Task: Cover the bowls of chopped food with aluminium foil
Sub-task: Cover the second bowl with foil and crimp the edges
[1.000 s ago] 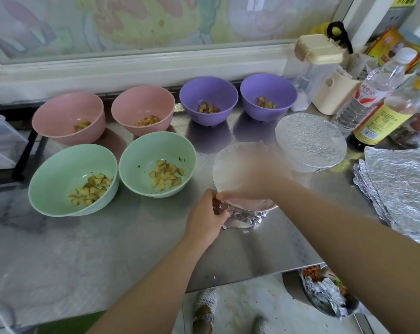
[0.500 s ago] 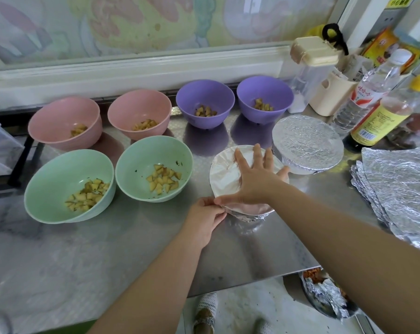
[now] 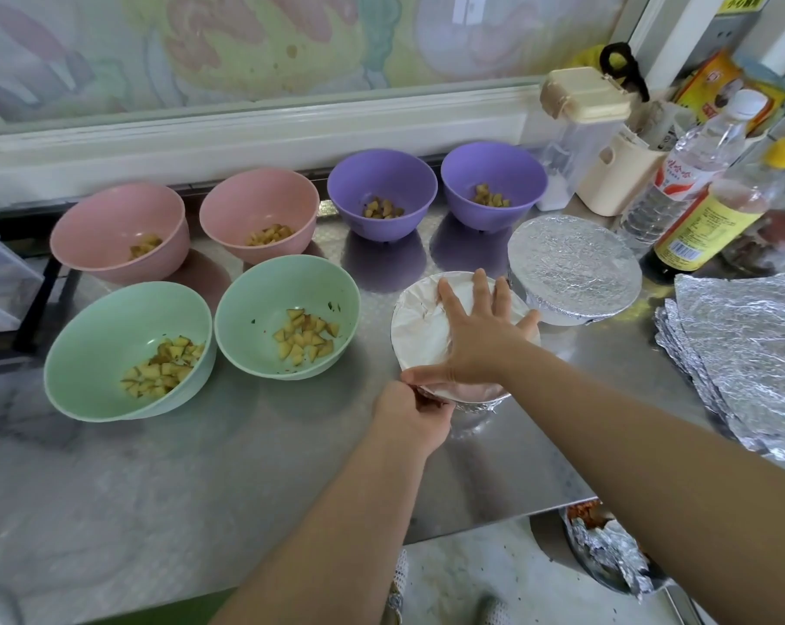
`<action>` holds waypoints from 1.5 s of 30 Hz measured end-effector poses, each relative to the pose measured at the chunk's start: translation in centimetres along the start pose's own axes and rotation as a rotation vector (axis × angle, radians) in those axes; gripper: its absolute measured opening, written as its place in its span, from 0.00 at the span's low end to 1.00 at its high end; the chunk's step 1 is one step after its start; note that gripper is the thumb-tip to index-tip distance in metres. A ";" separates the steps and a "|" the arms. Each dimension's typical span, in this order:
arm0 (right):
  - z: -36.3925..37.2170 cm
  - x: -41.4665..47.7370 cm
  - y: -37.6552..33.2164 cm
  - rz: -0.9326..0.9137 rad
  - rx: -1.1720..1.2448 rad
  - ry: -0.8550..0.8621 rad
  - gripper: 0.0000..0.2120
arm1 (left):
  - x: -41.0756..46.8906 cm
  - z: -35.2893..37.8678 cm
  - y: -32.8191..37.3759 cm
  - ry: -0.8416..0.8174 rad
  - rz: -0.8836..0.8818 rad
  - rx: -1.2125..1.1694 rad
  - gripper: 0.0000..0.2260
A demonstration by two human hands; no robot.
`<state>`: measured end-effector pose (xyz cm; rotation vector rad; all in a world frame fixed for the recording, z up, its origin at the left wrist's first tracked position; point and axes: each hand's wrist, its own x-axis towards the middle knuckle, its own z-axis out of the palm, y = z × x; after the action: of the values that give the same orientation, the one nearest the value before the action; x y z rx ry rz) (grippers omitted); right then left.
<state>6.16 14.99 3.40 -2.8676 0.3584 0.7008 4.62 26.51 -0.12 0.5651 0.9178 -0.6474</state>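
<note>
**Two bowls under foil, six still open**

Holds down the foil top of the near bowl [image 3: 420,318] with the right hand [image 3: 476,336], palm flat, fingers straight and spread wide across the sheet. Pinches the foil edge at the near rim with the left hand [image 3: 410,421], fingers curled in under the lip, their tips hidden behind the knuckles. Places this bowl on the steel counter [image 3: 201,466], just right of the two green bowls [image 3: 93,336] [image 3: 264,300] and just beside the finished foil-covered bowl [image 3: 573,270], to its front left.

Against a second ago: no more loose, crumpled flap sticking out at the near side. Tucked down now into a short skirt against the bowl wall. Right hand a blur of motion then, settled flat and steady now. Left hand moved from gripping the flap to nipping the edge right at the rim.

Reads as the last crimp on the second bowl, close to sealed. Cannot vouch for the rim under the right palm, which is hidden.

Leaves six bowls of chopped food uncovered: the two green, two pink [image 3: 106,223] [image 3: 255,200] and two purple [image 3: 381,173] [image 3: 494,166]. Calls next, probably, for a fresh sheet from the foil stack [image 3: 742,345] at the right end of the counter, well apart from the open bowls.
</note>
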 end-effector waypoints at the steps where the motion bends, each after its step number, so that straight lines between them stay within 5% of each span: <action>1: 0.1 0.0 0.0 0.002 0.001 0.002 0.72 | -0.7 0.0 0.6 -0.054 -0.025 0.021 0.19; 7: 0.2 0.1 0.1 0.003 0.001 0.003 0.71 | -2.1 0.8 4.5 -0.057 0.021 0.278 0.22; 11: 0.2 0.2 0.1 0.010 -0.011 -0.005 0.71 | -0.7 0.8 6.5 -0.293 -0.327 0.341 0.37; 14: 0.2 0.1 0.1 0.009 -0.012 -0.008 0.71 | 1.1 0.4 7.2 -0.393 -0.380 0.353 0.36; 25: 0.3 0.1 0.1 0.001 -0.022 -0.007 0.70 | 1.1 3.1 9.0 -0.327 -0.370 0.563 0.33; 38: -0.6 -1.0 0.0 0.092 0.141 -0.026 0.72 | -1.3 -0.7 4.6 -0.167 0.224 0.145 0.19; 45: -2.3 0.5 -0.1 0.016 0.083 0.044 0.71 | -2.5 -3.0 0.4 0.015 0.340 0.317 0.15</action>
<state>7.66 14.51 5.16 -2.8083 0.4076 0.6119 2.22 29.48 0.62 0.9865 0.7128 -0.4815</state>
